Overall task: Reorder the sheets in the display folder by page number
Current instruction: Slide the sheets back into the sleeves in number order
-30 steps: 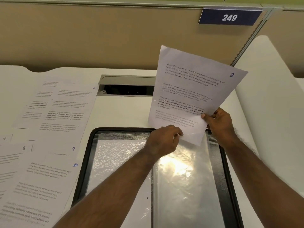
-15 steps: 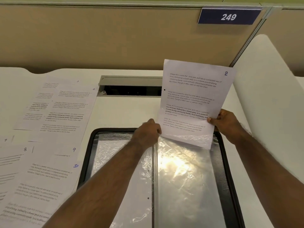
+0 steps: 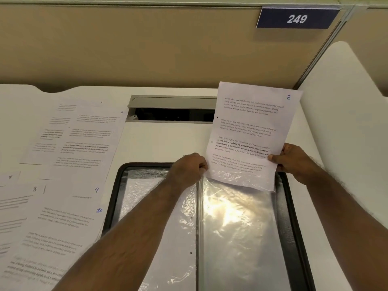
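Page 2 going into the right-hand pocket, bottom edge just under the plastic.

The right hand (image 3: 294, 162) pinches page 2 (image 3: 249, 133) at its right edge, thumb on the print; the left hand (image 3: 190, 166) curls at the pocket (image 3: 237, 227) mouth beside the sheet's lower left corner, apparently gripping the film open, though what the fingers hold is hidden. To do it well, I'd say: keep that mouth wide, square the tilted sheet to the folder (image 3: 291, 227) spine, and feed it straight down without buckling. The sheet stands right of centre, mostly above both hands. Pages 3 to 10 (image 3: 63, 175) wait at left.
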